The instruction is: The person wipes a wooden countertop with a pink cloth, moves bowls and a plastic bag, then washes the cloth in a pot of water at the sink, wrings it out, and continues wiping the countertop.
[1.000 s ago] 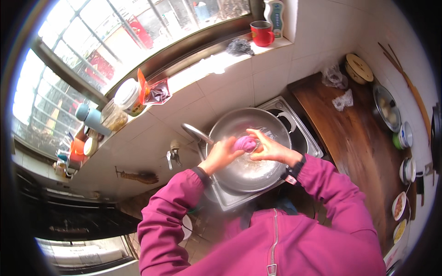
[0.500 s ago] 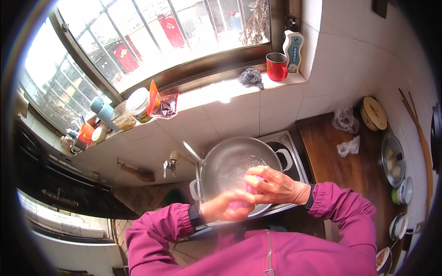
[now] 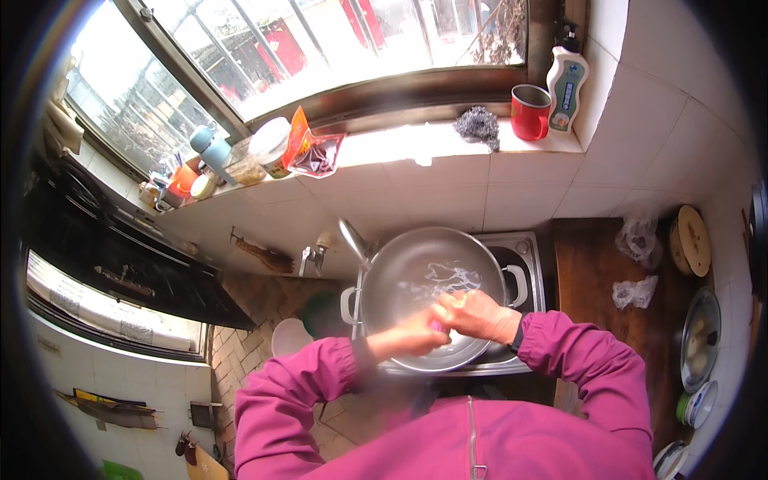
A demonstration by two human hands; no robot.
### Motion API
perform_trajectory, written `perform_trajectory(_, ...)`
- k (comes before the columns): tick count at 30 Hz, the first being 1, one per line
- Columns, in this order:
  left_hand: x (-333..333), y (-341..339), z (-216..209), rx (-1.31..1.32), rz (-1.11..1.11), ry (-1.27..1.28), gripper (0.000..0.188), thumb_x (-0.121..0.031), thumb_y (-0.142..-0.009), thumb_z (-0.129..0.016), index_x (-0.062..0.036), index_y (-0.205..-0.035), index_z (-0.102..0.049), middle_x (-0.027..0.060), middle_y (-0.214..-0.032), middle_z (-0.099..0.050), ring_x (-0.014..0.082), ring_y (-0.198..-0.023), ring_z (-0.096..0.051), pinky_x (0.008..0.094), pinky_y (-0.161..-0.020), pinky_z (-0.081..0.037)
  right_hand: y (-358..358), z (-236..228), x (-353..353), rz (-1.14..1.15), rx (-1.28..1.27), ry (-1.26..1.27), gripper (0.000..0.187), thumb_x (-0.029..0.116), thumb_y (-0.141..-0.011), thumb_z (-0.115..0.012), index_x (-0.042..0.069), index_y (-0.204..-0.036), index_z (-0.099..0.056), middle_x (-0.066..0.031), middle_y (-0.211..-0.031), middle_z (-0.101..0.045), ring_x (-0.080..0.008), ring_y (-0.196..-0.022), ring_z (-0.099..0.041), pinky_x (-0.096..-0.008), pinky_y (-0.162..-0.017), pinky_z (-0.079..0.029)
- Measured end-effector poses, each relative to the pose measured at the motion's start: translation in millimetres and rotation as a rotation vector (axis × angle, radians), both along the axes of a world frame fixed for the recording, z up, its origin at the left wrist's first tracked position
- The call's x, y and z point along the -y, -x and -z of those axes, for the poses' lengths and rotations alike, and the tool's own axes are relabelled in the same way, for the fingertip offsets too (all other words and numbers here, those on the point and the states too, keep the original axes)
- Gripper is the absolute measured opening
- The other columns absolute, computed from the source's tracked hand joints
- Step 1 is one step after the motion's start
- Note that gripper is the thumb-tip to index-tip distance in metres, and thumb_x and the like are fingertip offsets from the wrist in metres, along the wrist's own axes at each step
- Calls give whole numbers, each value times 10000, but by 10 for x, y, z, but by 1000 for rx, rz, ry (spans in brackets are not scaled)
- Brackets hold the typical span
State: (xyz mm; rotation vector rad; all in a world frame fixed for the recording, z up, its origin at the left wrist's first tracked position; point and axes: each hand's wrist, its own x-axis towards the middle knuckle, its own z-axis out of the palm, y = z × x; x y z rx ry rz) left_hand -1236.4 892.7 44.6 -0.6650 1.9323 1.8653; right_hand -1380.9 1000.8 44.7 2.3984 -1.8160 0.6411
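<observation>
A small pink, soft-looking thing [image 3: 438, 326] is squeezed between my two hands over the near part of a wide grey pan; the fingers hide most of it, so its kind is unclear. My left hand [image 3: 410, 334] is closed on its left side. Pressed up against it, my right hand [image 3: 480, 315] has its fingers curled over the same thing. The pan [image 3: 392, 272] has white side handles and holds some water with bright ripples. It rests over a steel sink [image 3: 524, 248].
A metal spout-like piece [image 3: 352, 238] rises by the pan's left rim, near a wall tap [image 3: 316, 254]. The sill carries a red mug [image 3: 530, 114], a pump bottle [image 3: 566, 86] and a steel scrubber [image 3: 477, 126]. At right, a wooden counter [image 3: 588, 272] bears plastic bags and dishes.
My hands have drawn tighter together, covering more of the pink thing. The whole view has shifted, so the window sill and counter appear further right.
</observation>
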Motion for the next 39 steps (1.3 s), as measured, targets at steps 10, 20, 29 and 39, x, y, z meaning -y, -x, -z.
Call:
perform_trajectory(10, 289, -177, 1180, -239, -16, 443, 330, -192, -676, -693, -31, -961, -645, 172, -808, -661, 301, -781, -652, 392, -701, -497, -366, 736, 252, 328, 242, -491, 249, 129, -723, -633, 181, -966, -650, -94, -831, -665, -306, -773, -652, -431, -657, -512)
perform_trajectory(20, 371, -313, 1244, -218, 130, 550, 192, -133, -743, -601, -50, -909, -650, 226, -854, -634, 417, -843, -600, 464, -724, -478, -704, 1037, 296, 529, 559, -580, 167, 113, -746, -591, 28, -890, -585, -221, -771, -629, -423, -785, -614, -498, -682, -480)
perform_trajectory(29, 515, -339, 1151, -312, 197, 630, 212, -117, -757, -586, -64, -953, -647, 202, -907, -643, 404, -862, -602, 479, -732, -475, -865, 1181, 354, 673, 755, -560, 279, 18, -707, -604, 84, -970, -673, -179, -901, -658, -352, -854, -633, -415, -724, -496)
perform_trajectory(39, 575, -362, 1184, -246, 347, 767, 250, -231, -771, -609, -115, -988, -649, 210, -799, -644, 415, -787, -617, 499, -708, -493, -945, 1738, 357, 642, 872, -501, 234, 106, -674, -637, 96, -906, -666, -193, -840, -651, -363, -826, -632, -424, -722, -499)
